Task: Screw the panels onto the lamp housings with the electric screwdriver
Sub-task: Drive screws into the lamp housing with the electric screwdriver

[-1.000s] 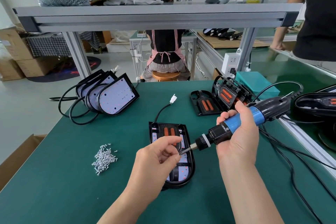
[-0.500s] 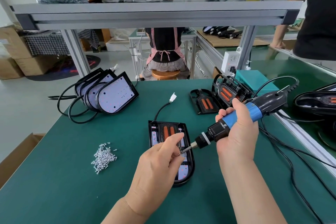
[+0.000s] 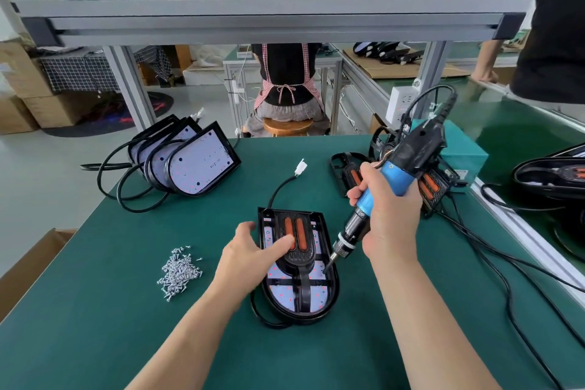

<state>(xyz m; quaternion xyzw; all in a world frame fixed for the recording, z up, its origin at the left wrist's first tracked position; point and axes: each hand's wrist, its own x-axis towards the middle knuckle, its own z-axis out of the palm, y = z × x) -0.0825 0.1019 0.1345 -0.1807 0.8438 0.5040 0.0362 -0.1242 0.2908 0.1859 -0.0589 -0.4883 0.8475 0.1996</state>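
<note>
A black lamp housing (image 3: 329,301) lies flat on the green bench, holding a white LED panel (image 3: 318,296) and a black bracket with two orange strips (image 3: 297,233). My left hand (image 3: 253,252) rests on the housing's left side, fingers straight, one fingertip pressing the bracket. My right hand (image 3: 387,215) grips the blue and black electric screwdriver (image 3: 402,168), tilted steeply. Its bit (image 3: 326,269) touches the panel near the housing's right edge. A pile of small silver screws (image 3: 179,272) lies to the left of the housing.
Several panel-fitted housings (image 3: 190,165) with black cables lean at the back left. More black brackets (image 3: 430,187) and a teal box (image 3: 465,155) sit at the back right. Cables (image 3: 506,266) trail across the right side. Two people are beyond the bench.
My left hand left the bit's tip and now rests flat on the housing. The screwdriver swung from nearly level to steep, its bit coming down onto the panel.
</note>
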